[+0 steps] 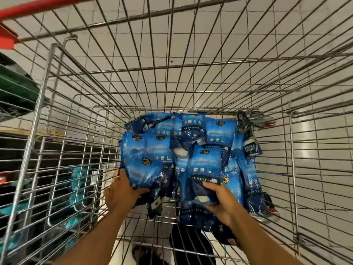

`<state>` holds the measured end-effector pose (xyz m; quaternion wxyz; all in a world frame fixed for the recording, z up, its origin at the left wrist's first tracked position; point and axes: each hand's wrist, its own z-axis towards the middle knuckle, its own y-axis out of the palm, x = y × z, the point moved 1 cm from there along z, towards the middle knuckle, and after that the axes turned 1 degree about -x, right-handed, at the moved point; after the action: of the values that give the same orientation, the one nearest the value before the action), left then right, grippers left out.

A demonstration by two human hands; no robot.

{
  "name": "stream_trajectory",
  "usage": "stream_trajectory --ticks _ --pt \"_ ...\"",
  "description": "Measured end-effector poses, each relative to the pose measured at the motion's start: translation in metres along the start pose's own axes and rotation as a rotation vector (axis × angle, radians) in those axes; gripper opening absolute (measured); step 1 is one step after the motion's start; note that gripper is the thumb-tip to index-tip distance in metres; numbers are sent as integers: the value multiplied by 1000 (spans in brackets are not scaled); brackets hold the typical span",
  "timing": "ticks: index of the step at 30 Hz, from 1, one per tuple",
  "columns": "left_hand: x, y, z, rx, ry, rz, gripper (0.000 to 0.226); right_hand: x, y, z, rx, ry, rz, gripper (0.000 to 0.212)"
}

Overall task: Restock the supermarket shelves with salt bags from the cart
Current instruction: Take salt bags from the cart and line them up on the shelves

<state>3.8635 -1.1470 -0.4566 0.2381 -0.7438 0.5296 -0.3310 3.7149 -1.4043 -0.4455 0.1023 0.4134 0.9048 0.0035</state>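
Down inside wire cart (63, 119), on blue salt bags (183, 159): left hand (122, 194) gripping a left-side bag, right hand (221, 199) clutching a middle bag's lower end.

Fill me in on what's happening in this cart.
A person is reaching into a wire shopping cart holding a pile of blue salt bags. The left hand grips a bag on the pile's left side, and the right hand grips another near the middle. No bag has left the cart yet.

Salt bags (183, 159): blue, white lettering, dark-blue bands. Cart (191, 77): silver wire grid, red handle (38, 6).
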Motion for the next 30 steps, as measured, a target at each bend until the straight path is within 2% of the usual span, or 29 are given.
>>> stream_trajectory --ticks 3,6,9,12,14,18,22,23,24,27,28,30 --pt "1 -1 -7 -18 16 -51 97 5 -8 -3 -23 8 -10 20" --pt "9 -2 -13 -66 -54 -214 96 7 -7 -9 -55 -6 8 34" --pt "24 -4 -21 -96 -135 -427 78 4 0 -24 -110 -29 4 43" --pt "47 -14 -32 -180 -143 -584 54 -2 4 -40 -145 -35 -26 47" --pt "65 -28 -42 -245 -161 -680 62 -9 7 -56 -164 -28 -45 48" --pt "94 -71 -70 -391 -180 -885 111 -26 10 -98 -195 -56 -68 60" --pt "106 -120 -99 -495 -116 -1056 126 -49 18 -149 -178 -118 -92 70" --pt "107 -134 -107 -550 -110 -1108 121 -54 21 -162 -168 -151 -72 69" --pt "108 -147 -118 -600 -101 -1163 107 -59 25 -176 -167 -194 -50 66" --pt "111 -186 -155 -654 9 -1305 50 -69 38 -223 -187 -337 -19 61" --pt "111 -199 -167 -649 41 -1344 39 -72 42 -237 -212 -371 -12 63" --pt "112 -228 -193 -659 135 -1419 32 -73 49 -265 -252 -415 17 74"
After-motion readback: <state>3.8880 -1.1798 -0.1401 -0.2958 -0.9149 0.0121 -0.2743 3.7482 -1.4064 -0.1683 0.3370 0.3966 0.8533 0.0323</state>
